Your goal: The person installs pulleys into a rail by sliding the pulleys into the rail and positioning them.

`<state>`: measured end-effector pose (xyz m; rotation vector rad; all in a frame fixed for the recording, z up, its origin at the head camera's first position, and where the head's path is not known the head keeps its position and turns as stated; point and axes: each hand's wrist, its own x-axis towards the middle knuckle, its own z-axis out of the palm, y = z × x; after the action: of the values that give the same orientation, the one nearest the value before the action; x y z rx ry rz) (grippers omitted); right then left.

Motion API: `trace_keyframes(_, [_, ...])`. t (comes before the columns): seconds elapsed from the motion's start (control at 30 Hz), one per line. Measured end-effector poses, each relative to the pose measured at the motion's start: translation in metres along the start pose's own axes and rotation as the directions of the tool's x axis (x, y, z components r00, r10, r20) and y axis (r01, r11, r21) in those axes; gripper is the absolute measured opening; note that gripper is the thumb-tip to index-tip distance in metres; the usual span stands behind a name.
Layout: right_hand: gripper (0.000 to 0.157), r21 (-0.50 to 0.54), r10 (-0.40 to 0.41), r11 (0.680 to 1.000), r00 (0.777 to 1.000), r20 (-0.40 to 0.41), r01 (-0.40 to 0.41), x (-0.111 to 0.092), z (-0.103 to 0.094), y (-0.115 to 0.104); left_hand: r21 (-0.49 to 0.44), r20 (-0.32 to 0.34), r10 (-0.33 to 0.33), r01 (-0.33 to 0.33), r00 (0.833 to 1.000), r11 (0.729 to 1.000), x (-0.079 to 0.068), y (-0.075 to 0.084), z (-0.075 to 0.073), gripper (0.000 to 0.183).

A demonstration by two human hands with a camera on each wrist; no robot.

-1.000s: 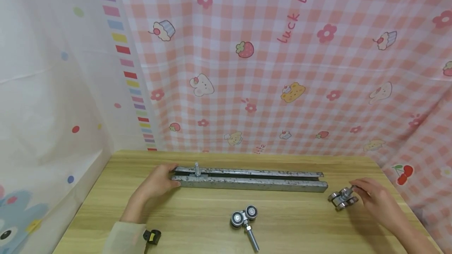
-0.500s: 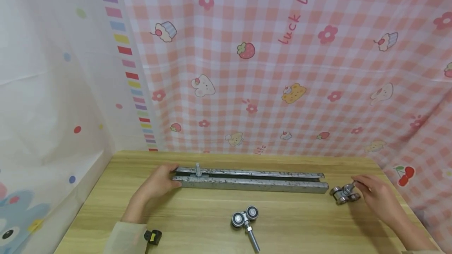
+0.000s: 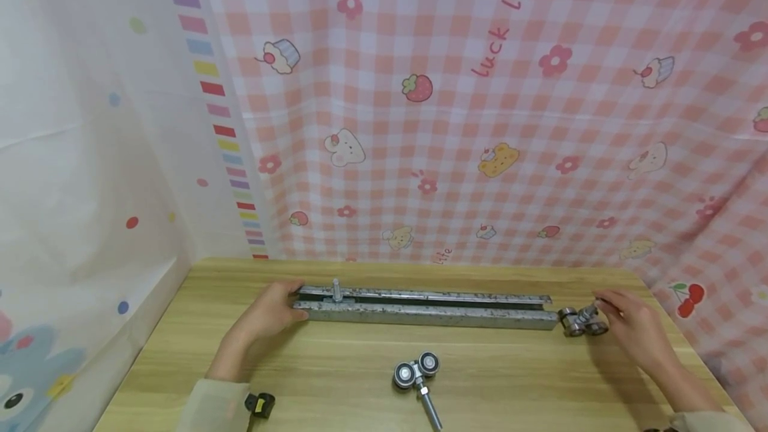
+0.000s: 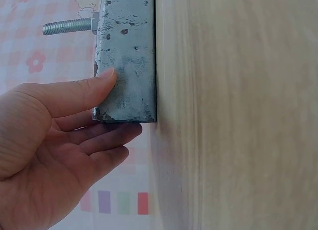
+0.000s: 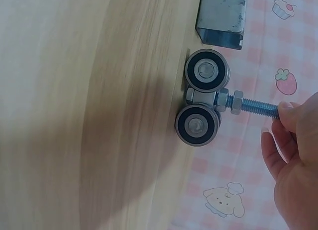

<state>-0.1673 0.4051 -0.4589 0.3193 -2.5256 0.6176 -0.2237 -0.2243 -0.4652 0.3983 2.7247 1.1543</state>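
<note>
A loose trolley [image 3: 416,379] is lying toward the near edge of the table [image 3: 336,365]. By the right edge, I'm watching the right hand [image 3: 639,335] pinching a second trolley [image 3: 577,323] by its stem [image 5: 258,108], wheels sitting just beside the rail [image 3: 438,315]; the left hand [image 3: 273,309] is gripping that rail's opposite end, the rail stretching near the far edge.

The table [image 3: 336,369] has yellowish-brown wood grain. The rail [image 3: 450,316] toward its back edge is grey, speckled dark; the roller trolley [image 5: 203,97] near the right edge is silver, its wheels [image 5: 197,124] ringed black. Beyond the back edge, the cloth [image 3: 450,119] is checked pink and white.
</note>
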Motion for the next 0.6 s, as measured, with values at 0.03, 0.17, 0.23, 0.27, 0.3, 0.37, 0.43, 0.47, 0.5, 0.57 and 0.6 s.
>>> trace_keyframes(0.03, [0.023,0.003,0.001,1.0,1.0,-0.004,-0.001,0.0,0.001,0.0,-0.003,0.001,-0.003,0.003,1.0,1.0,0.0,0.0,0.0,0.063])
trace_keyframes(0.17, [0.025,0.008,-0.006,1.0,0.999,-0.037,0.007,0.001,0.005,0.001,-0.02,0.005,-0.014,0.014,1.0,1.0,0.0,0.001,0.0,0.064])
trace_keyframes(0.23, [0.025,0.006,-0.01,1.0,0.998,-0.056,0.011,0.002,0.007,0.002,-0.022,0.006,-0.015,0.015,1.0,1.0,-0.001,0.002,-0.001,0.064])
trace_keyframes(0.27, [0.026,0.008,-0.012,1.0,0.998,-0.064,0.012,0.002,0.008,0.002,-0.022,0.006,-0.016,0.016,1.0,1.0,-0.001,0.002,-0.001,0.064])
trace_keyframes(0.3, [0.025,0.012,-0.014,1.0,0.997,-0.071,0.015,0.002,0.008,0.002,-0.02,0.007,-0.015,0.015,1.0,1.0,-0.001,0.002,-0.001,0.064])
trace_keyframes(0.37, [0.026,0.013,-0.024,1.0,0.996,-0.086,0.025,0.003,0.009,0.002,-0.015,0.005,-0.015,0.015,1.0,1.0,-0.001,0.003,-0.001,0.065])
trace_keyframes(0.43, [0.026,0.012,-0.034,0.999,0.995,-0.098,0.036,0.004,0.011,0.002,-0.005,0.006,-0.013,0.013,1.0,1.0,-0.001,0.003,-0.001,0.065])
trace_keyframes(0.47, [0.027,0.013,-0.04,0.999,0.994,-0.102,0.041,0.004,0.011,0.002,-0.002,0.006,-0.013,0.013,1.0,1.0,-0.001,0.003,-0.001,0.065])
trace_keyframes(0.5, [0.027,0.012,-0.046,0.999,0.993,-0.106,0.048,0.005,0.012,0.001,0.002,0.004,-0.01,0.01,1.0,1.0,-0.001,0.003,-0.001,0.065])
trace_keyframes(0.57, [0.027,0.013,-0.052,0.998,0.993,-0.108,0.054,0.005,0.012,0.0,0.008,0.001,-0.005,0.005,1.0,1.0,-0.001,0.003,-0.001,0.064])
trace_keyframes(0.6, [0.027,0.015,-0.052,0.998,0.993,-0.106,0.054,0.006,0.013,-0.001,0.008,0.001,-0.003,0.003,1.0,1.0,-0.001,0.003,-0.001,0.064])
